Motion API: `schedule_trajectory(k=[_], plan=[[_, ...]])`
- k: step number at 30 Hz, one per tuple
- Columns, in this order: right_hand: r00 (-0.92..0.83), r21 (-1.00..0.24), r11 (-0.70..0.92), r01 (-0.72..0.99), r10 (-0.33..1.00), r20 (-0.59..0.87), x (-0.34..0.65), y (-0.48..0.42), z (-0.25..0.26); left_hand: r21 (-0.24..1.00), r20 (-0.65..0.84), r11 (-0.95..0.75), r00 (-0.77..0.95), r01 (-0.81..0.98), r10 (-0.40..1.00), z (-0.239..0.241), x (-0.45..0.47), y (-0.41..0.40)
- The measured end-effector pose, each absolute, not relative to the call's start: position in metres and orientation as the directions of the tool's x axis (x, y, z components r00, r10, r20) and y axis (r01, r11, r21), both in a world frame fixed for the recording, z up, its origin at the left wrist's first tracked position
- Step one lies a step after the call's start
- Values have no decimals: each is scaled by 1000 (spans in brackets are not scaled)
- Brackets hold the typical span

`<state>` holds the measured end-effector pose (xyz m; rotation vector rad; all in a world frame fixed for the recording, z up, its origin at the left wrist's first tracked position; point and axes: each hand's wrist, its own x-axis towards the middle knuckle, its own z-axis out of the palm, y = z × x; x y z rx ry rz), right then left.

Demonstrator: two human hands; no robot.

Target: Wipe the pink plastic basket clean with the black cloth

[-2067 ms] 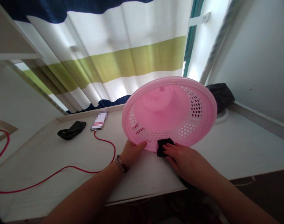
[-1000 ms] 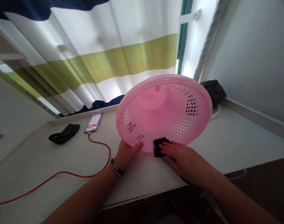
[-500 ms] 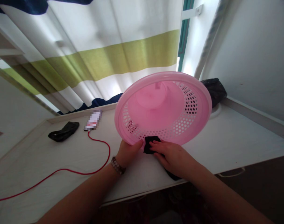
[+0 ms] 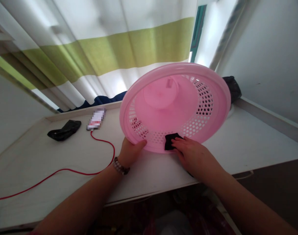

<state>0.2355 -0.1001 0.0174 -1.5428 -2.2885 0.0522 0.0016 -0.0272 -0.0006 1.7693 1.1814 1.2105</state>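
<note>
A pink plastic basket (image 4: 161, 114) with rows of round holes is tilted so that its open mouth faces me. My left hand (image 4: 131, 152) grips its near-left rim, thumb on the inside and the other fingers hidden behind. A bracelet of beads (image 4: 121, 165) circles that wrist. With my right hand (image 4: 191, 153) I press a black cloth (image 4: 170, 141) against the inner wall at the near rim. Part of the cloth hangs under the hand, mostly hidden by it.
The basket is above a white tabletop (image 4: 95, 156). On the left lie a black plastic bag (image 4: 64, 130) and a phone (image 4: 96, 119) with a red cable (image 4: 114, 151). Another black bag (image 4: 233, 88) stands at the back right. A striped curtain (image 4: 139, 49) hangs behind.
My right hand and the cloth have slid right along the basket's near rim, away from my left hand. The basket appears slightly larger and further right; the camera's view has shifted a little.
</note>
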Motion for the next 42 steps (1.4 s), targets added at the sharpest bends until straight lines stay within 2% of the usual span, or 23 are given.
schedule_trajectory(k=[6, 9, 11, 15, 18, 23, 34, 42], plan=[[-199, -317, 279, 906, 944, 263, 241, -96, 28, 874, 354, -392, 176, 286, 918, -1, 3, -28], [-289, -343, 352, 871, 931, 222, 247, -96, 36, 862, 390, -421, 163, 282, 906, 0, 4, -28], [-345, -311, 392, 866, 918, 197, 249, -97, 39, 857, 401, -432, 162, 282, 902, 0, 5, -27], [-304, -229, 342, 911, 935, 183, 242, -94, 38, 841, 417, -455, 183, 293, 890, 3, 5, -28], [-268, -226, 307, 924, 945, 186, 234, -87, 34, 837, 416, -460, 203, 294, 886, 5, 6, -29], [-319, -206, 349, 914, 933, 166, 219, -75, 27, 835, 418, -470, 227, 287, 880, 5, 6, -30], [-299, -254, 331, 909, 941, 156, 216, -71, 21, 835, 426, -478, 232, 271, 875, 6, 6, -31], [-232, -192, 268, 944, 954, 189, 218, -69, 19, 832, 444, -497, 242, 246, 863, 9, 7, -31]])
